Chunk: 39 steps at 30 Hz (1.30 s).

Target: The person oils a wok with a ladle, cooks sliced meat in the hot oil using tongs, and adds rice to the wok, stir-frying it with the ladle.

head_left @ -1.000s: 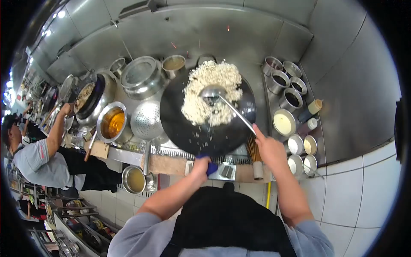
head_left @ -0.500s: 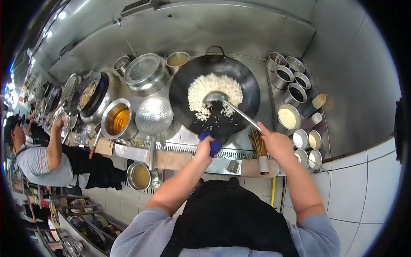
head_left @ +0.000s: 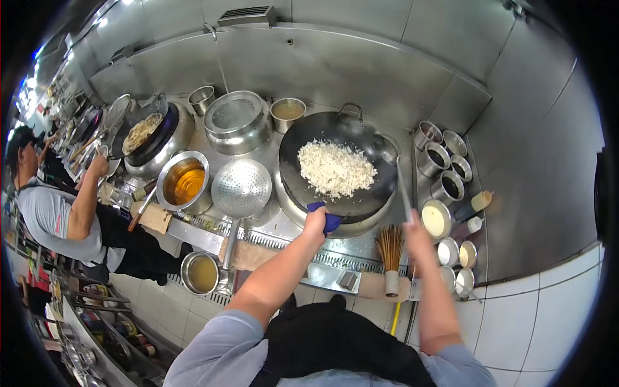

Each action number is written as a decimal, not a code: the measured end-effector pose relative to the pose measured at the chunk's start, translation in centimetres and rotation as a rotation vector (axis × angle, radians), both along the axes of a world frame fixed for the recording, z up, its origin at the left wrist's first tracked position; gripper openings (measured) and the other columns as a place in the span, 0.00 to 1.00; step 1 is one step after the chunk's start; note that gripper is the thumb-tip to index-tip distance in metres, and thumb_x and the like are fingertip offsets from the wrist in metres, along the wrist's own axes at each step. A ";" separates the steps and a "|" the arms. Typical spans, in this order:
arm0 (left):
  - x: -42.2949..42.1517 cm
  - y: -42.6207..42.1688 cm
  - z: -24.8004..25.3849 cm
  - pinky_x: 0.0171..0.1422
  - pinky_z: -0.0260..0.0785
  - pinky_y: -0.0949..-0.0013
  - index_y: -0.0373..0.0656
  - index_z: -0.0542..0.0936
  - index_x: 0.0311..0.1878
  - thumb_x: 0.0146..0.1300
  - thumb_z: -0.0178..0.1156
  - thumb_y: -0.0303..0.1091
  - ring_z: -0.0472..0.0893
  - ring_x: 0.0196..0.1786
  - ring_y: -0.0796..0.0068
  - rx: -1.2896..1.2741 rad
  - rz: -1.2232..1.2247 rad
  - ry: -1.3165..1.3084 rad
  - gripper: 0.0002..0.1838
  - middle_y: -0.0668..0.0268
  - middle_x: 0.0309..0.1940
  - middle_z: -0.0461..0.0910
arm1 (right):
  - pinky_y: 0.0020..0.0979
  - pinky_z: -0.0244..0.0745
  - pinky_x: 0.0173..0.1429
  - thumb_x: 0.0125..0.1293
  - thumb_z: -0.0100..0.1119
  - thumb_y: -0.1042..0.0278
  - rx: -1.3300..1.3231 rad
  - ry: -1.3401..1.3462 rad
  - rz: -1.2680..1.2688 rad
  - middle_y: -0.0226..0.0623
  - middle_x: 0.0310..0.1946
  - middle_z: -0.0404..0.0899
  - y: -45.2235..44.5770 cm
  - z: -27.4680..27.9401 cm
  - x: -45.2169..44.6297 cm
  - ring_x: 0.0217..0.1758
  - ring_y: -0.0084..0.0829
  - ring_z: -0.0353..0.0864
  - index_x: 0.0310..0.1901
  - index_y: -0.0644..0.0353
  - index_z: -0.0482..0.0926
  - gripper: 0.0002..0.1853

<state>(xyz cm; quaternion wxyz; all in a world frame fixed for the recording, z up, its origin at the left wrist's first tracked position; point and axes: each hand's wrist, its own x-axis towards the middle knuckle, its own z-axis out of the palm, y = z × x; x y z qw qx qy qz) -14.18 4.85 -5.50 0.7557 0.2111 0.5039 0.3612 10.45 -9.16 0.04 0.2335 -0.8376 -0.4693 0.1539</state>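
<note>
My left hand (head_left: 316,224) is closed around a blue cloth (head_left: 331,221) at the near edge of the black wok (head_left: 298,137). White rice (head_left: 335,169) lies heaped in the middle of the wok, with stray grains around it. My right hand (head_left: 419,235), smeared by motion, is wrapped round the handle of a metal ladle (head_left: 405,187). The ladle's bowl rests by the wok's right rim, apart from the rice. Below the wok and left of my right hand stands a bamboo brush (head_left: 390,255).
A perforated strainer (head_left: 241,187) and a pot of amber oil (head_left: 206,177) stand left of the wok. Several seasoning tins (head_left: 436,219) and squeeze bottles (head_left: 474,205) line the right side. At the far left, another person (head_left: 64,219) works at a second wok (head_left: 169,132).
The ladle has moved out of the rice to the wok's right rim. The wok has tilted towards me, and the rice is now in one heap. The camera view has shifted.
</note>
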 end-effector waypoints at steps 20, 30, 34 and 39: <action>-5.8 -5.7 1.7 0.31 0.68 0.76 0.43 0.75 0.48 0.56 0.64 0.54 0.76 0.31 0.81 -0.138 -0.519 -0.219 0.26 0.70 0.36 0.78 | 0.24 0.60 0.15 0.70 0.46 0.63 -0.038 0.437 0.164 0.25 0.15 0.61 4.9 4.2 -9.2 0.09 0.19 0.58 0.70 0.37 0.54 0.28; -7.6 -5.9 1.7 0.30 0.70 0.76 0.40 0.75 0.46 0.57 0.64 0.47 0.76 0.29 0.80 -0.103 -0.475 -0.189 0.22 0.70 0.33 0.77 | 0.25 0.59 0.13 0.71 0.43 0.65 -0.144 0.670 0.042 0.26 0.17 0.63 4.5 2.4 -9.1 0.10 0.20 0.60 0.71 0.41 0.53 0.28; -9.1 -6.0 1.8 0.33 0.70 0.76 0.41 0.73 0.53 0.58 0.63 0.45 0.77 0.33 0.81 -0.111 -0.443 -0.210 0.24 0.69 0.39 0.79 | 0.23 0.58 0.13 0.71 0.43 0.66 -0.155 0.943 0.077 0.27 0.17 0.64 -3.5 9.3 -8.0 0.10 0.20 0.60 0.71 0.42 0.53 0.27; -8.6 -6.3 1.8 0.32 0.70 0.76 0.41 0.74 0.52 0.58 0.63 0.45 0.77 0.33 0.81 -0.123 -0.442 -0.191 0.23 0.69 0.38 0.78 | 0.24 0.57 0.13 0.70 0.44 0.66 -0.248 1.296 -0.122 0.28 0.17 0.63 -1.3 3.6 -7.9 0.10 0.20 0.59 0.70 0.41 0.55 0.27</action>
